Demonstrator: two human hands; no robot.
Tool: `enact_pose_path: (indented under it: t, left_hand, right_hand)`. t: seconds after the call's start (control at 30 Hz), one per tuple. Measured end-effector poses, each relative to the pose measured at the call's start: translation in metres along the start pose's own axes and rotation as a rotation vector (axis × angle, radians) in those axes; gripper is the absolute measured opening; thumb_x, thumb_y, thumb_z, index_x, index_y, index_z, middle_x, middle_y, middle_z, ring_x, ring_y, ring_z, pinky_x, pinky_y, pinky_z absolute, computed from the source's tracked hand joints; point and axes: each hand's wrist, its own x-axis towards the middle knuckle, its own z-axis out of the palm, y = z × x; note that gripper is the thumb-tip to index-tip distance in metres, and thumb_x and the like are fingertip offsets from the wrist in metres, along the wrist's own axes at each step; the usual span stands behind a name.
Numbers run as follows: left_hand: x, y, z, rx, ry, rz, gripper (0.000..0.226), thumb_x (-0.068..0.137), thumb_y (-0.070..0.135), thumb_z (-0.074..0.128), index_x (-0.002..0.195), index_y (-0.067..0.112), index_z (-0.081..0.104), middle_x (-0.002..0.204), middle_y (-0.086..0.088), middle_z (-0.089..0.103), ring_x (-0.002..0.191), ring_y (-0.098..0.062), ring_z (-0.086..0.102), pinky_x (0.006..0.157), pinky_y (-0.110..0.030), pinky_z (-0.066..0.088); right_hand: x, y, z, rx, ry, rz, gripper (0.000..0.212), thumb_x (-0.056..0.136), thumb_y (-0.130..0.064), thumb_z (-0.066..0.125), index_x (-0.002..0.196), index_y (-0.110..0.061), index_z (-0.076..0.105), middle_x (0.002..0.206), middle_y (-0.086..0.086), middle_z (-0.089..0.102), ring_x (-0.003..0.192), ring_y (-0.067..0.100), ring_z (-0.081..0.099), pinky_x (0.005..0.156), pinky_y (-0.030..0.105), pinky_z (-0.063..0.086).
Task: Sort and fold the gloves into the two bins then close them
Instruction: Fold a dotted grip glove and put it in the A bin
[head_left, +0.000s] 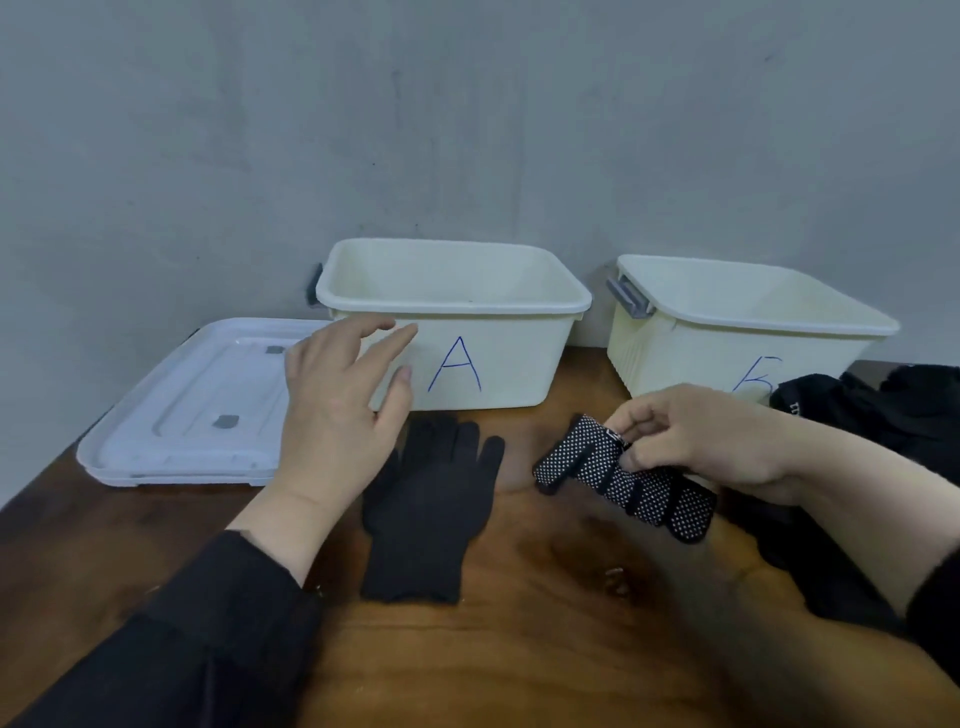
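The right hand (696, 441) is pinching a black glove with white dots (623, 480) just above the brown wooden table (519, 649), fingers curled on its edge. The left hand (337, 415) is hovering open, fingers relaxed, gripping nothing, above a plain black knit glove (431, 514) lying flat. Behind are sitting two open cream plastic bins, marked A (457, 322) and B (737, 338). White lids (192, 410) are lying left; a dark glove pile (883, 415) is waiting right.

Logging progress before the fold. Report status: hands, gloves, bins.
Left hand open, above the table. Right hand pinching dotted glove. Plain black glove flat on table. Bin A, bin B open; lids off, left of A. Nothing blocking.
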Motion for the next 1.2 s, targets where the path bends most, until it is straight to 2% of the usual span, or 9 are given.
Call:
enact_pose_path:
  t: [0.13,0.3,0.37,0.47,0.57,0.73,0.8,1.0,1.2]
  left_hand:
    - [0.004,-0.011,0.0,0.019,0.006,-0.031,0.038,0.093,0.021,0.054,0.129,0.016,0.063,0.134,-0.004,0.056,0.123,-0.026,0.052,0.101,-0.041,0.031]
    - [0.01,-0.023,-0.002,-0.001,0.007,-0.057,0.04,0.094,0.026,0.049,0.131,0.016,0.06,0.14,-0.004,0.052,0.131,-0.025,0.047,0.105,-0.043,0.031]
    - [0.014,-0.028,-0.003,-0.001,0.008,-0.07,0.04,0.095,0.027,0.048,0.131,0.016,0.06,0.141,-0.004,0.051,0.132,-0.024,0.045,0.106,-0.044,0.03]
    - [0.02,-0.037,-0.003,0.007,0.0,-0.074,0.04,0.097,0.03,0.046,0.131,0.015,0.06,0.143,-0.004,0.051,0.135,-0.022,0.042,0.109,-0.044,0.029]
    - [0.025,-0.047,-0.002,0.002,-0.024,-0.085,0.042,0.099,0.033,0.044,0.134,0.015,0.058,0.146,-0.003,0.049,0.137,-0.021,0.041,0.111,-0.046,0.03]
    - [0.037,-0.057,-0.001,-0.042,-0.044,-0.121,0.043,0.101,0.037,0.04,0.132,0.015,0.061,0.143,0.0,0.054,0.138,-0.017,0.042,0.112,-0.044,0.031]
    - [0.043,-0.06,0.001,-0.087,-0.062,-0.143,0.046,0.102,0.042,0.037,0.128,0.016,0.065,0.137,0.003,0.059,0.136,-0.012,0.044,0.112,-0.039,0.03]
    - [0.059,-0.061,0.001,-0.117,-0.125,-0.236,0.052,0.099,0.052,0.033,0.112,0.024,0.075,0.127,0.007,0.065,0.132,-0.01,0.047,0.109,-0.023,0.027]
    - [0.06,-0.063,0.002,-0.098,-0.121,-0.225,0.046,0.1,0.048,0.035,0.102,0.026,0.075,0.121,0.006,0.068,0.131,-0.011,0.049,0.106,-0.022,0.027]
  right_hand:
    - [0.008,-0.038,-0.021,0.211,0.041,-0.064,0.02,0.089,0.011,0.06,0.102,0.0,0.071,0.104,0.024,0.073,0.089,0.03,0.067,0.084,0.036,0.052]
    - [0.032,-0.095,-0.047,0.211,0.171,-0.142,0.02,0.091,0.005,0.061,0.107,-0.001,0.07,0.11,0.024,0.073,0.1,0.033,0.068,0.104,0.047,0.046]
    - [0.046,-0.116,-0.052,0.234,0.199,-0.15,0.016,0.089,0.002,0.065,0.102,-0.004,0.072,0.111,0.027,0.071,0.095,0.034,0.067,0.094,0.046,0.052]
    - [0.069,-0.142,-0.053,0.262,0.253,-0.151,0.019,0.092,0.005,0.06,0.11,0.005,0.067,0.101,0.026,0.07,0.069,0.02,0.07,0.057,0.026,0.057]
    - [0.098,-0.159,-0.05,0.203,0.282,-0.122,0.023,0.092,0.006,0.061,0.114,0.004,0.068,0.107,0.023,0.074,0.082,0.022,0.071,0.067,0.03,0.063]
    - [0.143,-0.17,-0.034,0.121,0.322,-0.063,0.013,0.089,0.007,0.065,0.092,-0.006,0.068,0.098,0.02,0.073,0.081,0.024,0.069,0.083,0.041,0.059]
    - [0.156,-0.169,-0.029,0.084,0.335,-0.021,0.014,0.089,0.008,0.065,0.089,-0.006,0.066,0.091,0.017,0.07,0.079,0.024,0.067,0.08,0.041,0.059]
    - [0.187,-0.162,-0.021,-0.053,0.341,0.114,0.013,0.089,0.008,0.063,0.084,-0.004,0.062,0.084,0.016,0.063,0.063,0.018,0.059,0.046,0.021,0.052]
    - [0.216,-0.147,-0.012,-0.299,0.369,0.246,0.009,0.087,-0.002,0.069,0.083,-0.004,0.061,0.074,0.014,0.063,0.056,0.02,0.058,0.048,0.02,0.05]
